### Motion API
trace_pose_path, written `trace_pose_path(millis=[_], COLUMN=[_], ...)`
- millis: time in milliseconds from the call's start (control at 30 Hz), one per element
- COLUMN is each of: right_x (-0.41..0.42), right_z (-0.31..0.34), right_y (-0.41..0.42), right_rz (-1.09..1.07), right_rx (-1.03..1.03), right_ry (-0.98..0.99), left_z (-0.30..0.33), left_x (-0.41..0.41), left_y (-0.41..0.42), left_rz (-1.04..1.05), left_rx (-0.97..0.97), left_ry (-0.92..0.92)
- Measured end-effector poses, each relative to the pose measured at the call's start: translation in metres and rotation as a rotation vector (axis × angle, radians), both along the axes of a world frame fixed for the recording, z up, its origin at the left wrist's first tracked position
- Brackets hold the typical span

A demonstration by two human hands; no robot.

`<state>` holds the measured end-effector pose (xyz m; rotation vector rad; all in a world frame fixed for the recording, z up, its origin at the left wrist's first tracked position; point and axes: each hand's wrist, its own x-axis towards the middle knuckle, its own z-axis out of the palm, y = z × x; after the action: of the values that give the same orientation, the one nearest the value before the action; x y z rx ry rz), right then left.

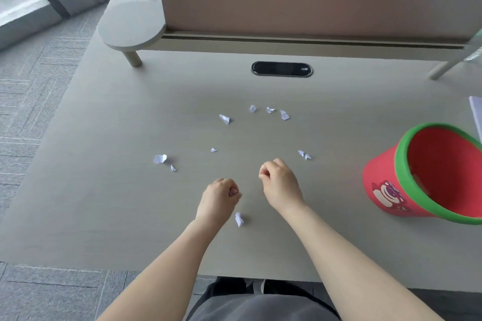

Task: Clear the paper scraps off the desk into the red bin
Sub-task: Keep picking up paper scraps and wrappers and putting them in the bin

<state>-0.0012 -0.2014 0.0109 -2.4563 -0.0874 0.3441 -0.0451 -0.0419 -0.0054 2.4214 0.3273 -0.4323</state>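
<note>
With both my left hand (221, 194) and right hand (277, 177) curled closed, contents unseen, the nearest paper scrap (239, 219) lies just beside my left wrist, the red bin (391, 190) well off to the right.

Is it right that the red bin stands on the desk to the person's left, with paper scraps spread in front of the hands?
Not quite. The head view shows the red bin on the desk to the person's right; scraps do lie spread before the hands.

Bare forearms without sleeves, grey trousers (260, 307) and dark shoes (232, 284)
</note>
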Motion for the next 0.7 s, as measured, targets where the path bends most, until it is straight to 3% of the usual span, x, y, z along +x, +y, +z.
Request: trace_pose_path(millis=[233, 433, 700], right_x=[0.023, 0.032, 0.013], right_z=[0.053, 0.102, 0.121], right_y=[-0.043, -0.113, -0.208], right_rz=[-0.215, -0.384, -0.603], right_rx=[0.082, 0.056, -0.051], right_ry=[-0.234, -0.428, -0.428], left_z=[0.068, 0.120, 0.145], left_x=[0.055, 0.089, 0.094], left_y=[-0.054, -0.134, -0.237], left_rz=[-0.052, -0.225, -0.467], left_rx=[-0.151, -0.253, -0.319], left_ry=[-0.239, -0.407, -0.459])
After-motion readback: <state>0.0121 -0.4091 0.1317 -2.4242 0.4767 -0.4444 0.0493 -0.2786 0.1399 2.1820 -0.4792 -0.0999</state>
